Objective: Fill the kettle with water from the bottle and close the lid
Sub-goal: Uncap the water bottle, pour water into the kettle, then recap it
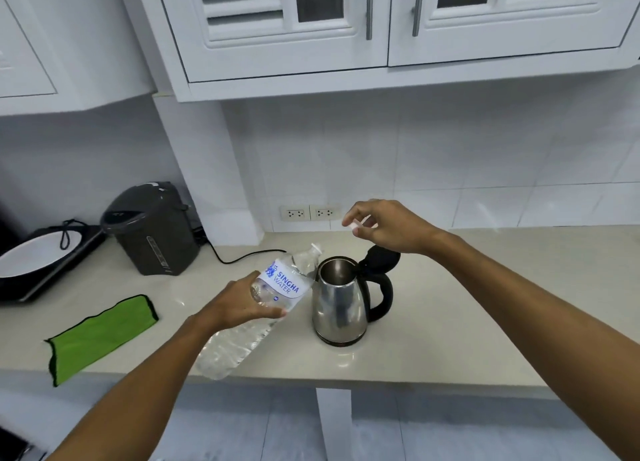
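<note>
A steel kettle [341, 305] with a black handle stands on the counter, its black lid [381, 258] flipped up and open at the back right. My left hand [239, 306] grips a clear plastic water bottle [277, 287] with a white label, tilted so its uncapped neck points toward the kettle's rim from the left. My right hand [384, 227] hovers above the kettle lid and pinches the small white bottle cap [355, 226] between its fingertips.
A folded green cloth [100, 336] lies at the counter's front left. A dark grey water dispenser [152, 228] stands at the back left, its black cord [249, 256] running along the counter. Wall sockets [310, 213] sit behind. White cabinets [346, 28] hang overhead.
</note>
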`<move>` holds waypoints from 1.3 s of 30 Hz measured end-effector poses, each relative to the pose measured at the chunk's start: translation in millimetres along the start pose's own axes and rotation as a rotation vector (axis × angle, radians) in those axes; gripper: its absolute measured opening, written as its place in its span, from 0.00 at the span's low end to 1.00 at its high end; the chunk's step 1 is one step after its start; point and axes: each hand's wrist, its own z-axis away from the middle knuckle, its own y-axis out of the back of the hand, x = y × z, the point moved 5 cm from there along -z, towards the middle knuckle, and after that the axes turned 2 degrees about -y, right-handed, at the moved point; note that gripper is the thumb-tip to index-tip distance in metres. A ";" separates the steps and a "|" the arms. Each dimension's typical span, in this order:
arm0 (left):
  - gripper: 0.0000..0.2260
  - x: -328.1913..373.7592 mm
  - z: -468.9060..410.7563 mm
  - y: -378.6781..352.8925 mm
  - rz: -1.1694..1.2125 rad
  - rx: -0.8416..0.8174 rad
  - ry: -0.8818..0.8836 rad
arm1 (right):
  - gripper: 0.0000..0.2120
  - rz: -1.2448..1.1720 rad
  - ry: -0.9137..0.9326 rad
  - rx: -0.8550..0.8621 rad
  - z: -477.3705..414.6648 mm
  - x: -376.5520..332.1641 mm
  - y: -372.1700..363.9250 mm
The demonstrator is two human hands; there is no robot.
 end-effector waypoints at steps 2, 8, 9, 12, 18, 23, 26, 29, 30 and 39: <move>0.33 -0.7 -3.8 6.1 -0.050 -0.011 0.019 | 0.07 0.013 -0.014 -0.003 -0.2 8.0 -6.9; 0.33 -4.2 -15.2 12.1 -0.183 -0.025 0.054 | 0.07 -0.004 -0.045 -0.032 1.1 27.1 -29.3; 0.34 -5.4 -16.6 11.7 -0.208 -0.034 0.059 | 0.07 -0.011 -0.049 -0.034 1.0 29.1 -31.1; 0.34 -9.8 -21.1 11.8 -0.278 -0.051 0.090 | 0.08 -0.011 -0.052 -0.039 -0.2 33.5 -35.2; 0.36 -11.5 -27.7 12.6 -0.360 -0.067 0.100 | 0.08 -0.014 -0.057 -0.051 -3.5 40.1 -41.0; 0.40 -10.2 -33.2 14.0 -0.451 -0.077 0.132 | 0.08 -0.032 -0.066 -0.040 -5.0 45.8 -42.9; 0.42 -7.6 -37.7 14.8 -0.474 -0.068 0.118 | 0.08 -0.036 -0.071 -0.037 -4.8 48.5 -43.1; 0.46 -4.2 -40.5 15.5 -0.503 -0.062 0.107 | 0.08 -0.043 -0.079 -0.036 -4.0 51.0 -42.4; 0.46 -2.7 -41.0 15.7 -0.515 -0.063 0.103 | 0.08 -0.043 -0.080 -0.035 -3.9 51.8 -42.3; 0.45 5.0 -44.0 14.7 -0.579 -0.078 0.071 | 0.08 -0.049 -0.092 -0.026 2.5 60.3 -40.2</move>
